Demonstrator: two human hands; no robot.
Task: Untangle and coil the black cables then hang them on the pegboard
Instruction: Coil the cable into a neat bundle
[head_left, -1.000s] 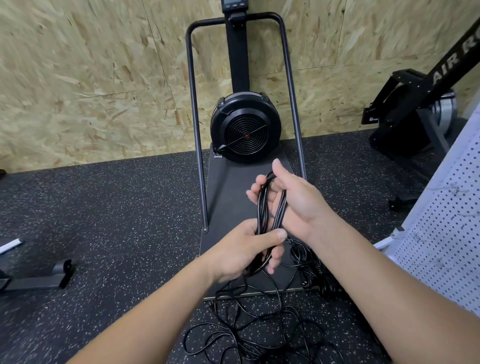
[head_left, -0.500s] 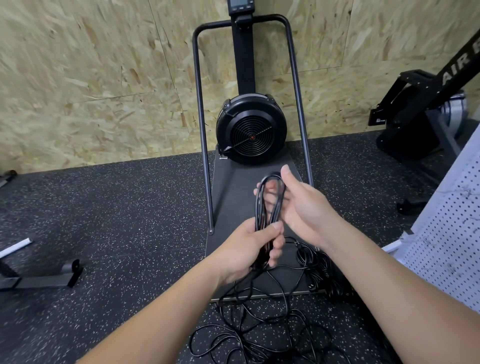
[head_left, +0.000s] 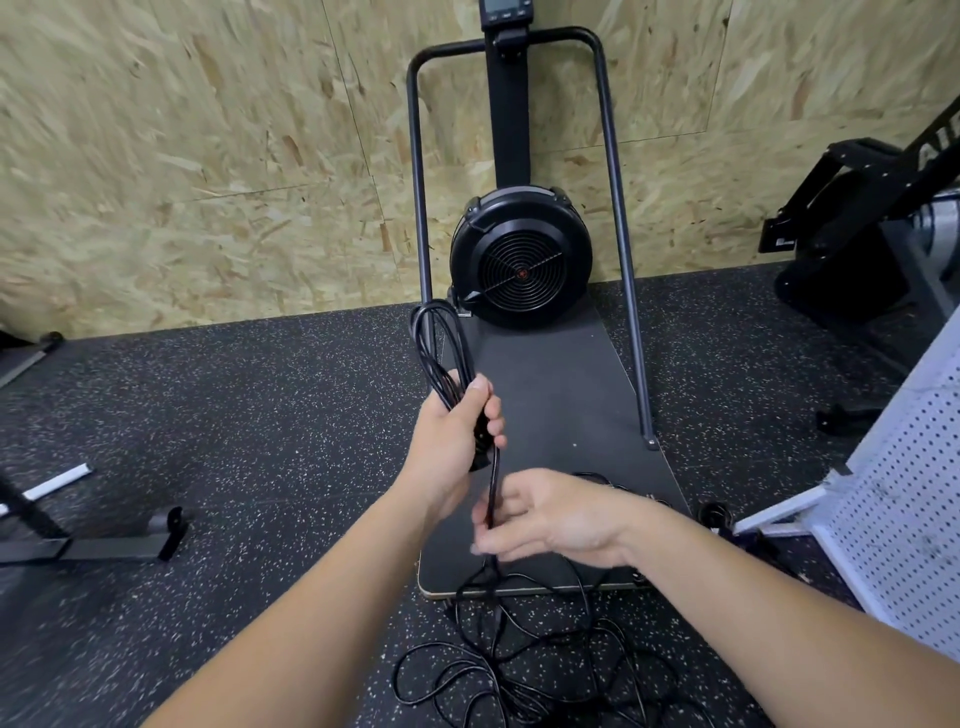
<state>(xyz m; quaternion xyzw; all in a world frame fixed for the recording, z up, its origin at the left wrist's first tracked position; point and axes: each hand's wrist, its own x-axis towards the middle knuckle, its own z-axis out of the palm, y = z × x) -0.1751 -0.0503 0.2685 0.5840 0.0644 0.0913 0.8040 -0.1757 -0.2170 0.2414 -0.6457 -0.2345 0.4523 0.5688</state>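
Note:
My left hand (head_left: 451, 439) grips a narrow coil of black cable (head_left: 439, 348), whose loops stick up and away past my fist. A single strand of the same cable (head_left: 493, 488) runs down from that fist. My right hand (head_left: 550, 519) pinches this strand just below the left hand, fingers curled around it. Below my hands the strand joins a loose tangle of black cables (head_left: 524, 660) lying on the speckled floor. The white pegboard (head_left: 914, 499) leans at the far right edge, well apart from both hands.
A black fan-wheel exercise machine (head_left: 519, 260) with a flat base board (head_left: 561, 395) stands against the chipboard wall straight ahead. A black rower (head_left: 862, 223) sits at the right. A low metal frame foot (head_left: 88, 545) lies at the left on the rubber floor.
My left hand has lifted the coil up and to the left. My right hand let go of the coil's top, dropped below the left hand and now pinches the trailing strand.

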